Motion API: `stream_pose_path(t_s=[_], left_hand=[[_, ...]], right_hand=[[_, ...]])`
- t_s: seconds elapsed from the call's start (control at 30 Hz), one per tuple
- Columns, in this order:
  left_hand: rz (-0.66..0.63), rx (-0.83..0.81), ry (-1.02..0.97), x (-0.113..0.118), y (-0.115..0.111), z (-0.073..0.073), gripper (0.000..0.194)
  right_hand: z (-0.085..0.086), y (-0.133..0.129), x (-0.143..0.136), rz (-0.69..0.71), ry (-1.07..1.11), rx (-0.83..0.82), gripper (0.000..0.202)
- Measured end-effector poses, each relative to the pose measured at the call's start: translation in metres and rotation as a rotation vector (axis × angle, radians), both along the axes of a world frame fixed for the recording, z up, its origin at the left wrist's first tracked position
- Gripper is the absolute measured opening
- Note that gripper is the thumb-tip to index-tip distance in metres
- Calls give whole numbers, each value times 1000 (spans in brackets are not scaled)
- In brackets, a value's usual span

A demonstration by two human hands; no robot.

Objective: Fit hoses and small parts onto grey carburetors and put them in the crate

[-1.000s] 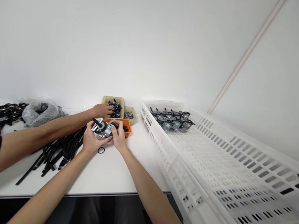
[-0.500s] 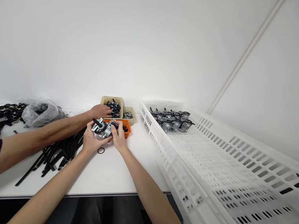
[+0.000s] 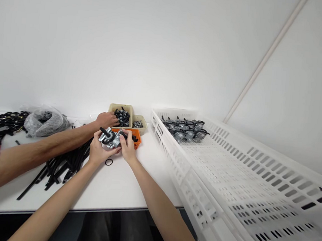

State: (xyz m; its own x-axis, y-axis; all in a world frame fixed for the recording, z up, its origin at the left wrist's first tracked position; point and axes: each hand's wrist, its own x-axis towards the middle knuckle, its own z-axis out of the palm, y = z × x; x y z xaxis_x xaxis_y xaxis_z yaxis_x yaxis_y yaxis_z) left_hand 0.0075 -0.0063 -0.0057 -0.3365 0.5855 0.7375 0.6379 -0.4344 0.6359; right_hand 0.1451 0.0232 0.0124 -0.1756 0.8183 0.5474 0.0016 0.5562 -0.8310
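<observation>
Between my two hands is a silver metal carburetor (image 3: pixel 114 140) with a black lever or tube sticking up at its left. My left hand (image 3: pixel 99 151) wraps round its left side and underside. At its right end, the thumb and fingers of my right hand (image 3: pixel 127 146) close on it; the exact contact is partly hidden. A black rubber ring (image 3: pixel 109 162) lies on the white table just below my hands. Right behind the carburetor stands an orange basket (image 3: pixel 139 135) with small black parts, partly covered by my hands.
A co-worker's hand (image 3: pixel 106 120) reaches from the left into a beige bin (image 3: pixel 121 106) of black parts. Beside it sits a smaller beige bin (image 3: pixel 142 117). Black hoses (image 3: pixel 62 166) and a plastic bag (image 3: pixel 45 122) lie left. A white crate (image 3: pixel 172 154) holding several carburetors stands right.
The co-worker's hand and arm have shifted slightly left at the beige bin. My hands and the carburetor stay practically where they were.
</observation>
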Motion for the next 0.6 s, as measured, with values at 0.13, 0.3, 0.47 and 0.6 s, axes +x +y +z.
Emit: stream_pose_path(t_s=[0.13, 0.3, 0.47, 0.6], left_hand=[[4, 20, 12, 0, 0, 0, 85], [1, 25, 5, 0, 1, -1, 85], [2, 11, 20, -1, 3, -3, 86], [15, 3, 21, -1, 3, -4, 87]], right_hand=[[0, 0, 0, -2, 3, 6, 35], [1, -1, 0, -1, 0, 5, 35], [1, -1, 0, -10, -3, 12, 33], [2, -2, 0, -11, -17, 7, 34]])
